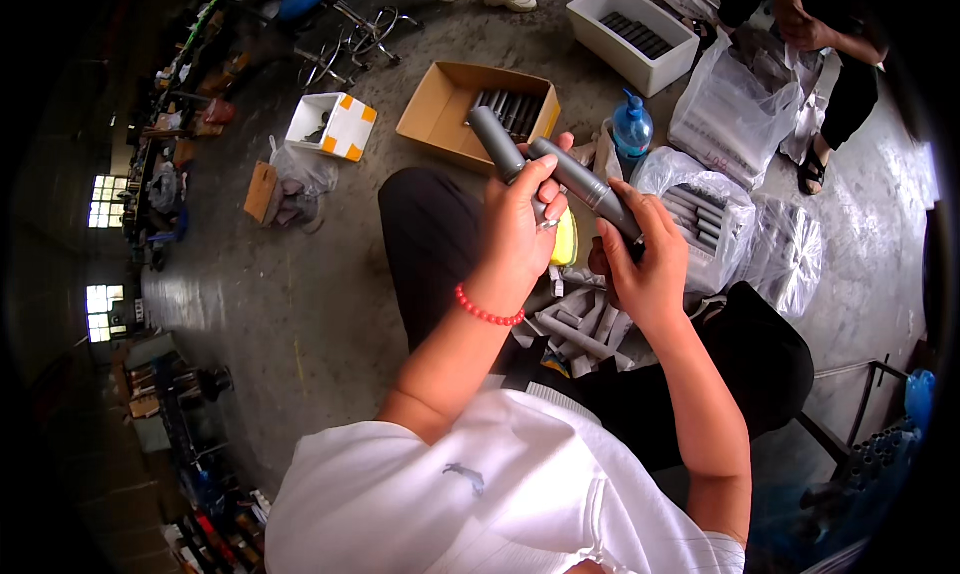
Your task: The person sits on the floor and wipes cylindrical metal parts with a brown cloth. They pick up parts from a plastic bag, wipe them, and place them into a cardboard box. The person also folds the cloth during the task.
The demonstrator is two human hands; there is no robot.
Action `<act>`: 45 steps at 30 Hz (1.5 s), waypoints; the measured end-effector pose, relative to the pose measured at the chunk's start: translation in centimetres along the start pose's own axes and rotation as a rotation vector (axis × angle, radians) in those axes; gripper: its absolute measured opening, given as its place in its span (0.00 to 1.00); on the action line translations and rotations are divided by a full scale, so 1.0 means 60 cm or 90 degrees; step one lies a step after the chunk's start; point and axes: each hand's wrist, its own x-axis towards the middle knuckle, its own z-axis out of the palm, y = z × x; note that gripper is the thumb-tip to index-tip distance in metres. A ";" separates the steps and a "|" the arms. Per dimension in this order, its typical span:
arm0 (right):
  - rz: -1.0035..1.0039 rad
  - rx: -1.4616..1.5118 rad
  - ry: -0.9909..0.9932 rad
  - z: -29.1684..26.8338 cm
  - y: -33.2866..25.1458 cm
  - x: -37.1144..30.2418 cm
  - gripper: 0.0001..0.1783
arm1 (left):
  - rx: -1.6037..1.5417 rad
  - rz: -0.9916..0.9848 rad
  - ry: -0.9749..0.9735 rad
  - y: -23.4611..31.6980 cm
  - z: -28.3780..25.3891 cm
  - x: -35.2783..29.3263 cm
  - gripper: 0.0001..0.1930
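Note:
Two dark grey cylindrical tubes are up in front of me, tilted and close to each other. My left hand is closed around one grey tube, whose upper end sticks out past the thumb. The other grey tube slants down to the right, and my right hand grips its lower end. Fingers of the left hand lie behind this second tube's upper end; whether they touch it I cannot tell. Below the hands, pale grey tube-like pieces lie in a loose heap between my legs.
Ahead stands a cardboard box with dark tubes, and beyond it a white bin holding more. A blue bottle and plastic-wrapped bundles sit to the right. Another person's hand shows at the upper right. Far left is a white foam box.

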 end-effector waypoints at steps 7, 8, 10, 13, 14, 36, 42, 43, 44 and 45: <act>0.010 -0.053 -0.004 0.022 0.003 0.017 0.20 | -0.065 0.027 0.036 -0.010 -0.017 0.022 0.12; 0.012 -0.055 -0.005 0.025 0.001 0.018 0.19 | -0.078 0.034 0.045 -0.009 -0.017 0.023 0.12; 0.011 -0.062 -0.007 0.030 0.001 0.021 0.19 | -0.097 0.033 0.061 -0.010 -0.022 0.025 0.12; 0.005 -0.080 -0.004 0.034 0.004 0.023 0.19 | -0.110 0.027 0.069 -0.012 -0.030 0.028 0.13; 0.002 -0.084 -0.004 0.036 0.005 0.023 0.19 | -0.113 0.025 0.070 -0.013 -0.032 0.029 0.13; -0.010 -0.063 -0.014 0.033 0.005 0.033 0.22 | -0.125 0.010 0.058 -0.024 -0.043 0.030 0.09; 0.057 0.068 0.056 0.018 -0.007 0.053 0.23 | -0.112 -0.021 0.082 -0.011 -0.009 0.023 0.09; 0.060 0.098 0.055 0.011 -0.017 0.057 0.19 | -0.118 -0.024 0.076 -0.012 -0.011 0.020 0.10; 0.090 0.136 0.033 0.010 -0.014 0.056 0.18 | -0.123 -0.029 0.068 -0.014 -0.012 0.016 0.11; 0.119 0.173 0.012 0.010 -0.006 0.056 0.17 | -0.095 -0.035 0.065 -0.016 -0.014 0.009 0.09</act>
